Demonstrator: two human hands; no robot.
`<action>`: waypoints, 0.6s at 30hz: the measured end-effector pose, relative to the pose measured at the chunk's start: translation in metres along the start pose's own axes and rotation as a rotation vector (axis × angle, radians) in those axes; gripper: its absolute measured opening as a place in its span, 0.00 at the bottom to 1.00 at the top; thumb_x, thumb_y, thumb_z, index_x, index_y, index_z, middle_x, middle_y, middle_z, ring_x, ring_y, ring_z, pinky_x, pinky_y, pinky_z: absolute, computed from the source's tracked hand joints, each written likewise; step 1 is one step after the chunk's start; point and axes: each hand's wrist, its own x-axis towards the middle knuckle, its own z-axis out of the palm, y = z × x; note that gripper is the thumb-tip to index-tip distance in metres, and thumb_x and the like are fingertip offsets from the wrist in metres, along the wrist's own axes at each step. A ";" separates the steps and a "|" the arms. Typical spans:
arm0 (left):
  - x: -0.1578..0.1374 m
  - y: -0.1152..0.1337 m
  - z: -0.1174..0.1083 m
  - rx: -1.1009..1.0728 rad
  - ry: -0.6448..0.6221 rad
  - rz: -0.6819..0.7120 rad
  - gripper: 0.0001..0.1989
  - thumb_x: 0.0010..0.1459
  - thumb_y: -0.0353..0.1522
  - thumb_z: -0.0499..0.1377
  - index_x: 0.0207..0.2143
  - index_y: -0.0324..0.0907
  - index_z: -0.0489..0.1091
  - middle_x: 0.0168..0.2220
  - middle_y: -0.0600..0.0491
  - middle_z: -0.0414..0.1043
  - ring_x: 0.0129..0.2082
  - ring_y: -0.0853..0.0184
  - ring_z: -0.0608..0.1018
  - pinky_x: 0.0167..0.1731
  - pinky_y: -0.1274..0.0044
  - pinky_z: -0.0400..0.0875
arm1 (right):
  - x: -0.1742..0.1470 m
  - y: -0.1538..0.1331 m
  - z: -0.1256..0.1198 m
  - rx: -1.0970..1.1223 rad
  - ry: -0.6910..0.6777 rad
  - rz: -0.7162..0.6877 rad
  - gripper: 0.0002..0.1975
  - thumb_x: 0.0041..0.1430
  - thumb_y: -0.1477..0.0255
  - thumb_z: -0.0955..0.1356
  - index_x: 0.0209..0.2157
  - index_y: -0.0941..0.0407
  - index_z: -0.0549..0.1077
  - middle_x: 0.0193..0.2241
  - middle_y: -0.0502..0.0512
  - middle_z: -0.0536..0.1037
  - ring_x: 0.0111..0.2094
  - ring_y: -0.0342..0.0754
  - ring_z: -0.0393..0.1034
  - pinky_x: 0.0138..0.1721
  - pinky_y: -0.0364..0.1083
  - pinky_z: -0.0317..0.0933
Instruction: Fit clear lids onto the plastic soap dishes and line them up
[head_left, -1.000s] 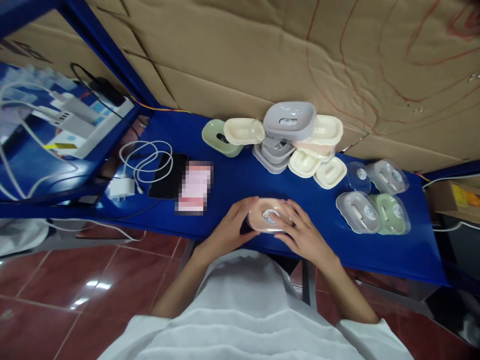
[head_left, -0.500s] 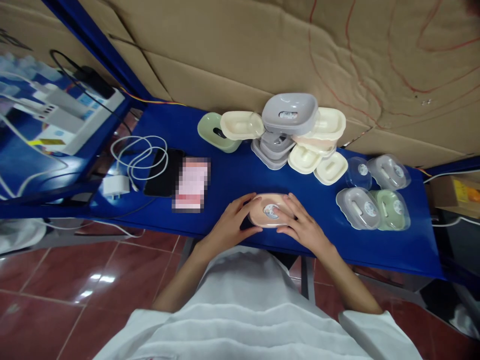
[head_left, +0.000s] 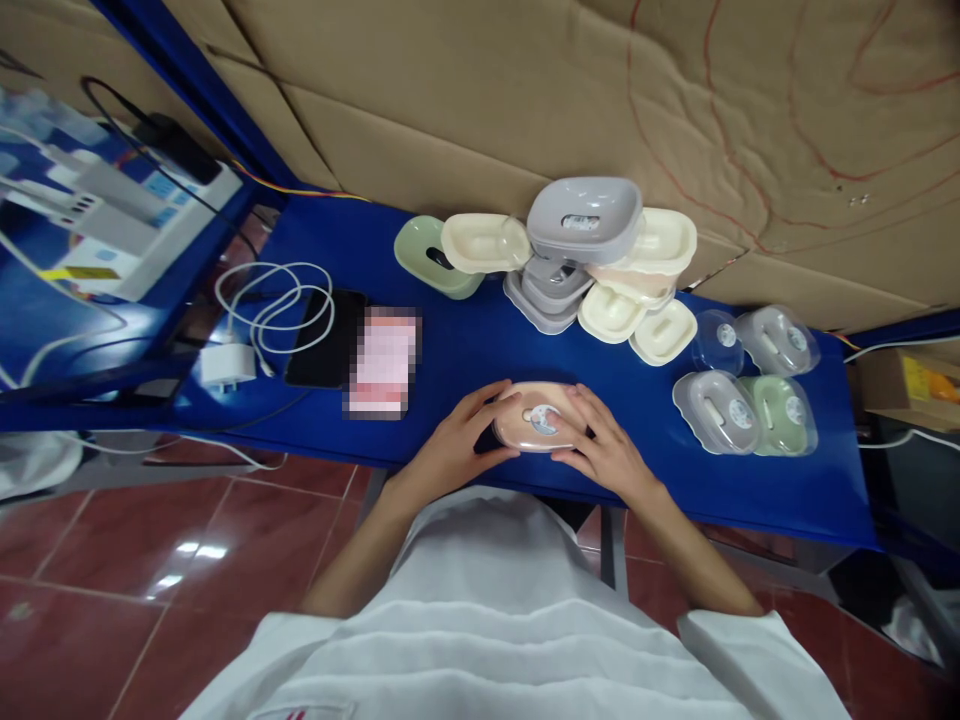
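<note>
two-handed grip [head_left: 611, 455], glossy oval dish [head_left: 526, 424]

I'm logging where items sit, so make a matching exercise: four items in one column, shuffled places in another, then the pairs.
1. peach oval plastic dish with round sticker
2. uncovered gray oval plastic dish
3. white plastic charger block
4. light green plastic dish under clear cover

A. left end of blue table
B. between left hand and right hand
C. right part of table
D. top of dish pile

Pairs: 1-B, 2-D, 3-A, 4-C
</note>
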 end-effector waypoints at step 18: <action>0.005 -0.001 0.002 0.003 0.013 -0.006 0.39 0.65 0.37 0.71 0.73 0.54 0.59 0.73 0.44 0.63 0.73 0.54 0.68 0.72 0.57 0.67 | 0.001 0.003 0.005 0.086 0.036 0.029 0.39 0.67 0.62 0.76 0.75 0.46 0.63 0.77 0.61 0.56 0.77 0.64 0.53 0.73 0.63 0.63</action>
